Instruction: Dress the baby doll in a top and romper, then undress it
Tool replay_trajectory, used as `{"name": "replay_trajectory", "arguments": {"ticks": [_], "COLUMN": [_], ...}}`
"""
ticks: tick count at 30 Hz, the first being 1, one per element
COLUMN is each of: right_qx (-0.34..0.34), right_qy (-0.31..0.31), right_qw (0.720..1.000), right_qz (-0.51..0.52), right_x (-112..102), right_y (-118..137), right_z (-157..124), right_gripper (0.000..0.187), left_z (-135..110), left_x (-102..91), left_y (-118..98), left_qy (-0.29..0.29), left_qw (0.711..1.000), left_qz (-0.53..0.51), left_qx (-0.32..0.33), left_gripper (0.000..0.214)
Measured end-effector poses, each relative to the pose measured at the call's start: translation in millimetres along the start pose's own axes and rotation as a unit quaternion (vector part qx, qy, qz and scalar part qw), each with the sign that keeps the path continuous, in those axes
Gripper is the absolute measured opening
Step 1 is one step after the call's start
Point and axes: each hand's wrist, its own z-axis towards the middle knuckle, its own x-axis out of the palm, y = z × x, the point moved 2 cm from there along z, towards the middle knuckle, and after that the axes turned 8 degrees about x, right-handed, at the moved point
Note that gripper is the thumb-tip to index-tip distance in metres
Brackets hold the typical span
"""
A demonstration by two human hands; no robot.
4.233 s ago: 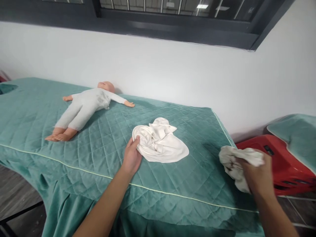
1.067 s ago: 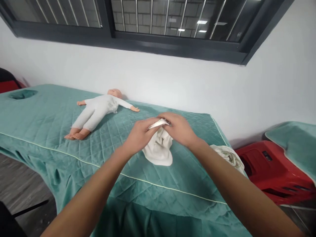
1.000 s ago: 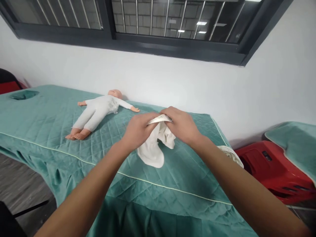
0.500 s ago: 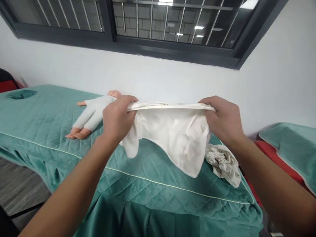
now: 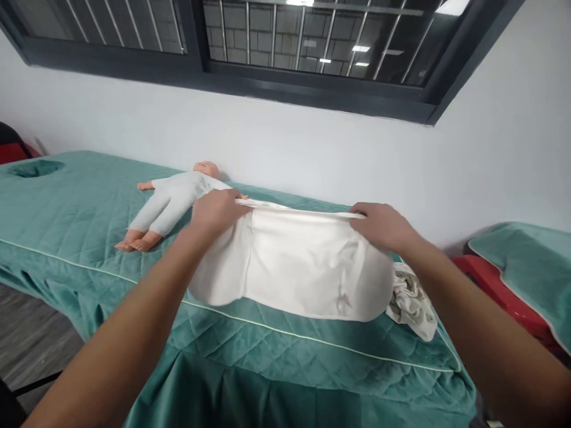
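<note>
A small white piece of baby clothing (image 5: 303, 261) hangs stretched between my two hands above the bed; its exact cut cannot be made out. My left hand (image 5: 216, 211) is closed on its upper left corner, and my right hand (image 5: 381, 226) pinches the upper right one. The cloth's lower edge billows out over the green cover. Behind my left hand a baby doll (image 5: 172, 196) in a white suit lies on its back, head toward the wall. Partly hidden by my right forearm, a crumpled pale patterned cloth (image 5: 413, 303) rests near the bed's right end.
The bed wears a quilted green cover (image 5: 89, 208) with a face hole (image 5: 35, 169) at the far left. A white wall (image 5: 285, 148) and a barred window (image 5: 312, 47) stand behind it. To the right sits a red object (image 5: 499, 291) under another green cover (image 5: 530, 261).
Both my hands have come down a little, and the right has moved slightly left. The garment's lower part has swung outward and spread wider. The doll has not moved.
</note>
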Motion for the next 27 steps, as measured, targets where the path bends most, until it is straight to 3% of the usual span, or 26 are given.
{"name": "replay_trajectory", "arguments": {"ticks": [3,5,8,11,14,18,22,27], "right_qx": [0.016,-0.029,-0.044,-0.007,0.084,0.162,0.183,0.184], "right_qy": [-0.050,-0.098,-0.011,0.027,0.023,0.016,-0.008,-0.033], "right_qw": [0.995,0.989,0.999,0.999,0.995,0.985,0.982,0.982], "right_qz": [-0.082,-0.104,0.009,0.042,0.045,0.049,0.046,0.023], "right_x": [50.2,90.4,151.3,190.8,205.6,206.8,206.9,202.4], "right_y": [22.6,44.7,74.0,91.0,92.6,87.0,84.4,87.1], "right_z": [9.3,4.1,-10.7,-18.2,-10.0,11.3,17.8,4.1], "right_gripper": [0.036,0.040,0.039,0.037,0.048,0.053,0.056,0.052], "left_z": [4.2,-2.9,-18.1,-21.7,-8.8,13.2,20.3,18.0], "left_x": [37.2,73.5,130.6,166.7,180.8,184.1,181.2,176.0], "left_y": [-14.2,-30.4,-50.6,-55.6,-47.8,-37.3,-36.3,-39.2], "left_qy": [-0.075,-0.060,0.049,0.064,0.044,0.020,0.015,0.030], "left_qw": [0.987,0.986,0.990,0.989,0.993,0.997,0.998,0.996], "left_qz": [0.142,0.139,0.021,-0.005,-0.008,0.001,0.027,0.052], "left_qx": [0.018,0.075,0.130,0.134,0.108,0.072,0.060,0.059], "left_gripper": [0.056,0.057,0.036,0.031,0.038,0.041,0.043,0.041]}}
